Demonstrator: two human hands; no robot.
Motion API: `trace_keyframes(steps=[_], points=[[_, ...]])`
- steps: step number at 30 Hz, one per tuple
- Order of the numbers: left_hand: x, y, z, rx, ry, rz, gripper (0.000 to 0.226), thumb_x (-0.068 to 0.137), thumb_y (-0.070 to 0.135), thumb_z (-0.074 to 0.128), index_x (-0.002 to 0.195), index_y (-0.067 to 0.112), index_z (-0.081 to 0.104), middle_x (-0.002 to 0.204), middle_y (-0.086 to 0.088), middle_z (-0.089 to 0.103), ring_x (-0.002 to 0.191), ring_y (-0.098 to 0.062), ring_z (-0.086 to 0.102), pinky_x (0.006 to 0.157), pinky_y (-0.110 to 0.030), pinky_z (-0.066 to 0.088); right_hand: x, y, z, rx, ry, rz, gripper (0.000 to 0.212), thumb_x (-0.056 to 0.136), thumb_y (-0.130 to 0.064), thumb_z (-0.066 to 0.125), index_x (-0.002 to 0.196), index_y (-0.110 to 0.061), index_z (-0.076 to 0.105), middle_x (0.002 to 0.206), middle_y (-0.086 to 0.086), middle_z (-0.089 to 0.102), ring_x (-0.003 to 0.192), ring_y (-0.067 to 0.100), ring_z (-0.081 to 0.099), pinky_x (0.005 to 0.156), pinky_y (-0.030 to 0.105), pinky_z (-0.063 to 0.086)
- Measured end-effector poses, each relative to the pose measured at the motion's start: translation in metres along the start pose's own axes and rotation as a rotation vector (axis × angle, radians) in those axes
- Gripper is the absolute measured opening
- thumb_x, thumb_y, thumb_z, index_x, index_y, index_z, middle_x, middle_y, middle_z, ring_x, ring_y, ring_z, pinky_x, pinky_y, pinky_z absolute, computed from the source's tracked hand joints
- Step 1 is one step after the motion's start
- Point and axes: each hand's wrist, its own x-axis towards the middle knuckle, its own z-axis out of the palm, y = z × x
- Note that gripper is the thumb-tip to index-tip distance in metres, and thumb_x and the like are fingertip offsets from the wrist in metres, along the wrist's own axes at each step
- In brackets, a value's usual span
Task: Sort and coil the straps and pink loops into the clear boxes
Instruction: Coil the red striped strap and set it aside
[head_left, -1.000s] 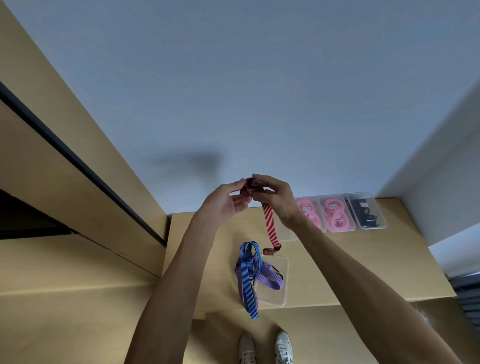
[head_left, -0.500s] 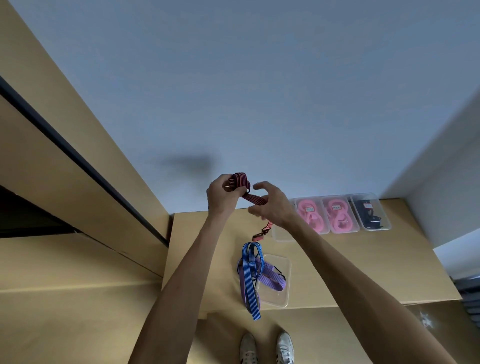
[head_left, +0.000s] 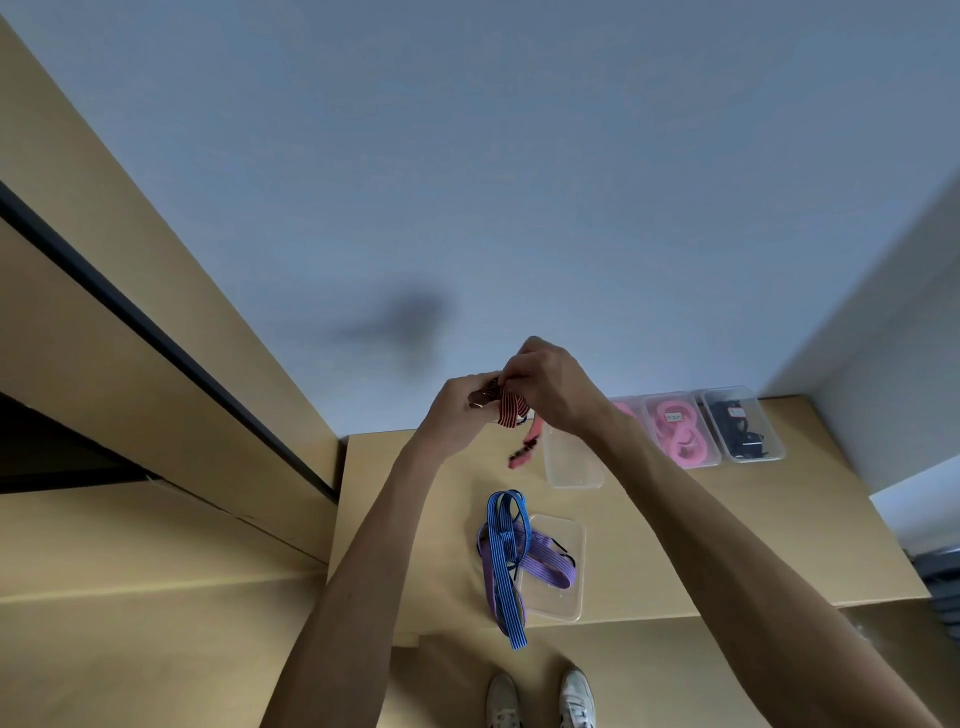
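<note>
Now, at nine o'clock of the pair, the left hand (head_left: 454, 410) pinches the red strap (head_left: 506, 408) by its coil. At three o'clock of that, the right hand (head_left: 545, 387) curls over the same strap, winding it. The loose tail (head_left: 524, 449) hangs blurred at six o'clock, perhaps just above the table (head_left: 727, 545). The wraps should stay flat and tight, with the tail fed in steadily. The empty box (head_left: 574, 462) waits just below the hands, with open air all around. Toward the near edge, blue strap (head_left: 506, 561) and purple strap (head_left: 545, 564) spill over another box (head_left: 571, 597). At three o'clock sit pink loops (head_left: 675, 431), boxed.
</note>
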Motion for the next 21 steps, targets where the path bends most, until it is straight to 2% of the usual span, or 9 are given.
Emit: trace_keyframes(steps=[2, 5, 9, 12, 14, 15, 17, 19, 21], points=[[-0.002, 0.004, -0.002, -0.093, -0.037, 0.006, 0.039, 0.091, 0.0, 0.06, 0.118, 0.027, 0.07, 0.103, -0.003, 0.075, 0.102, -0.02, 0.07, 0.089, -0.032, 0.054, 0.002, 0.002, -0.003, 0.064, 0.041, 0.048, 0.017, 0.092, -0.006, 0.059, 0.098, -0.006, 0.074, 0.094, 0.008, 0.064, 0.085, 0.022, 0.061, 0.077, 0.035, 0.05], [-0.002, 0.006, -0.006, -0.226, -0.101, -0.004, 0.038, 0.094, -0.003, 0.058, 0.129, 0.009, 0.065, 0.114, -0.016, 0.072, 0.112, -0.032, 0.067, 0.098, -0.043, 0.052, 0.004, 0.006, -0.005, 0.198, 0.115, 0.121, 0.014, 0.092, -0.005, 0.059, 0.098, -0.003, 0.072, 0.086, 0.001, 0.068, 0.078, 0.017, 0.063, 0.073, 0.033, 0.051], [-0.003, 0.009, -0.009, -0.303, -0.161, -0.014, 0.035, 0.096, -0.001, 0.059, 0.13, 0.006, 0.064, 0.118, -0.012, 0.072, 0.115, -0.027, 0.066, 0.101, -0.039, 0.051, 0.008, 0.012, -0.01, 0.42, 0.135, 0.191, 0.012, 0.093, -0.004, 0.062, 0.092, -0.002, 0.074, 0.081, 0.002, 0.071, 0.069, 0.001, 0.064, 0.068, 0.015, 0.048], [-0.003, 0.018, -0.008, -0.44, -0.202, 0.06, 0.033, 0.095, 0.006, 0.061, 0.127, 0.002, 0.064, 0.117, -0.016, 0.07, 0.113, -0.033, 0.065, 0.098, -0.042, 0.051, 0.009, 0.017, -0.012, 0.798, 0.085, 0.31, 0.007, 0.094, -0.009, 0.063, 0.095, -0.006, 0.068, 0.076, 0.006, 0.066, 0.065, 0.013, 0.059, 0.059, 0.022, 0.049], [-0.001, 0.025, -0.004, -0.553, -0.214, 0.094, 0.029, 0.093, 0.01, 0.063, 0.122, 0.004, 0.068, 0.114, -0.015, 0.071, 0.109, -0.031, 0.066, 0.092, -0.037, 0.053, 0.008, 0.021, -0.01, 1.025, 0.038, 0.389, 0.007, 0.096, -0.014, 0.063, 0.091, -0.009, 0.063, 0.075, 0.009, 0.059, 0.064, 0.019, 0.052, 0.052, 0.027, 0.043], [0.0, 0.028, 0.0, -0.588, -0.199, 0.094, 0.027, 0.093, 0.009, 0.063, 0.119, 0.004, 0.068, 0.11, -0.013, 0.072, 0.104, -0.029, 0.067, 0.088, -0.035, 0.053, 0.009, 0.023, -0.007, 1.048, 0.037, 0.413, 0.011, 0.097, -0.017, 0.062, 0.087, -0.01, 0.063, 0.075, 0.008, 0.058, 0.065, 0.02, 0.05, 0.052, 0.027, 0.04], [0.003, 0.03, 0.008, -0.617, -0.111, 0.049, 0.029, 0.09, 0.008, 0.064, 0.117, -0.003, 0.066, 0.106, -0.014, 0.071, 0.102, -0.03, 0.067, 0.089, -0.041, 0.054, 0.01, 0.026, -0.004, 1.02, 0.051, 0.437, 0.017, 0.097, -0.015, 0.059, 0.082, -0.011, 0.066, 0.075, 0.006, 0.059, 0.068, 0.02, 0.053, 0.055, 0.027, 0.042], [0.004, 0.027, 0.015, -0.636, -0.016, -0.004, 0.034, 0.086, 0.01, 0.067, 0.115, -0.006, 0.065, 0.106, -0.017, 0.07, 0.102, -0.031, 0.066, 0.092, -0.046, 0.054, 0.009, 0.024, 0.001, 0.941, 0.041, 0.449, 0.022, 0.092, -0.003, 0.05, 0.084, -0.006, 0.071, 0.075, 0.009, 0.059, 0.065, 0.016, 0.053, 0.052, 0.025, 0.042], [0.007, 0.027, 0.019, -0.675, 0.059, -0.036, 0.032, 0.084, 0.01, 0.068, 0.112, -0.005, 0.067, 0.101, -0.014, 0.073, 0.097, -0.027, 0.069, 0.086, -0.036, 0.056, 0.006, 0.02, 0.007, 0.883, 0.037, 0.462, 0.033, 0.083, 0.004, 0.039, 0.086, -0.003, 0.071, 0.072, 0.011, 0.053, 0.059, 0.013, 0.045, 0.047, 0.024, 0.035]])
